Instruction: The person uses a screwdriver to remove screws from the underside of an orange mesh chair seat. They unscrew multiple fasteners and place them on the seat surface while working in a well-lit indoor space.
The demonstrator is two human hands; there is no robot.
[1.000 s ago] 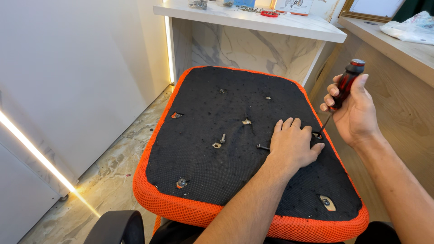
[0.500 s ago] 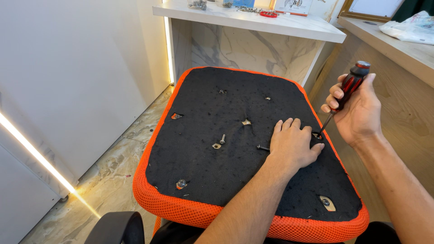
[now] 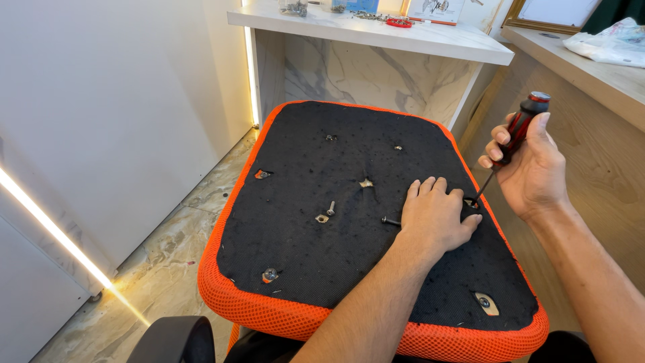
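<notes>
**A:** Start at the fingers, what have we got?

**B:** Right hand (image 3: 531,171) is curled tight around a screwdriver (image 3: 516,138), red and black handle, fingers wrapped fully, thumb side up near the cap. The shaft angles down and to the left, and its tip sits at a spot on the right edge of the seat underside (image 3: 349,202), just beside the left hand's fingertips.

**A:** And the left?

**B:** Left hand (image 3: 435,218) lies flat, palm down on the black fabric, fingers stretched out and close together, gripping nothing. It presses on the panel right next to where the tip lands. Whether a screw sits under that tip, I can't tell; the hand covers it.

**A:** Widen out for me.

**B:** A dark bolt (image 3: 390,220) lies just left of the left hand, touching or nearly touching it. Further left, a loose silver screw (image 3: 330,208) stands beside a small bracket hole. Metal fittings dot the black panel, one near the front left corner, one at front right. Orange mesh trim (image 3: 269,306) rings the whole seat.

**A:** And beyond?

**B:** A marble-faced counter (image 3: 376,33) behind with small hardware scattered on top, a wooden panel on the right, marble floor (image 3: 168,235) on the left with a light strip along the wall.
</notes>
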